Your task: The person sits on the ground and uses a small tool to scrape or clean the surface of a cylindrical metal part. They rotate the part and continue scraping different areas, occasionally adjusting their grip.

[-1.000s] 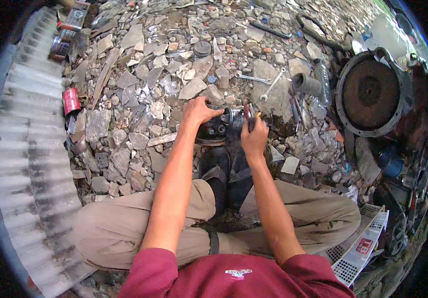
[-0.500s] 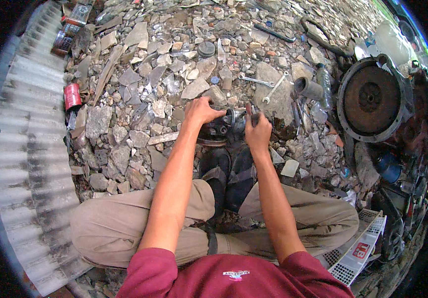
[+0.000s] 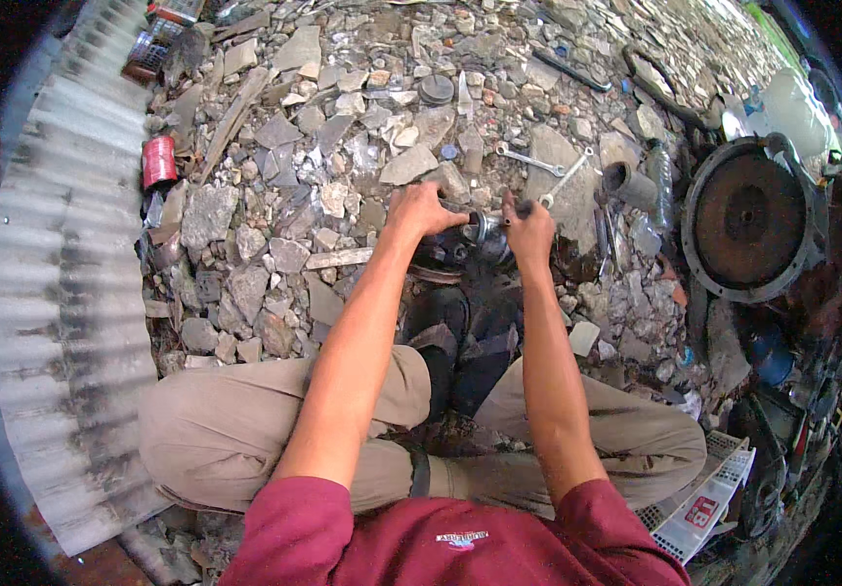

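A dark, greasy metal machine part (image 3: pixel 487 240) with a silvery round collar and a disc-like lower edge stands on the ground just beyond my shoes. My left hand (image 3: pixel 423 211) curves over its left side, thumb stretched to the collar and fingers bent on the far side. On the other side my right hand (image 3: pixel 532 234) closes around the part, one finger pointing up. Both palms and the underside of the part are hidden. Just beyond my right hand two wrenches lie on the rubble, one wrench (image 3: pixel 530 160) nearly level and another wrench (image 3: pixel 568 177) slanting.
Broken stones cover the ground. Corrugated sheeting (image 3: pixel 60 322) runs along the left, beside a red can (image 3: pixel 158 162). At right sit a large round metal housing (image 3: pixel 804 220), a short pipe (image 3: pixel 628 183), a plastic bottle (image 3: pixel 659 176) and a white plastic crate (image 3: pixel 699 508).
The view has shifted, so the ground items appear slightly lower and farther right. Both hands stay on the metal part; my right hand's finger is raised a little.
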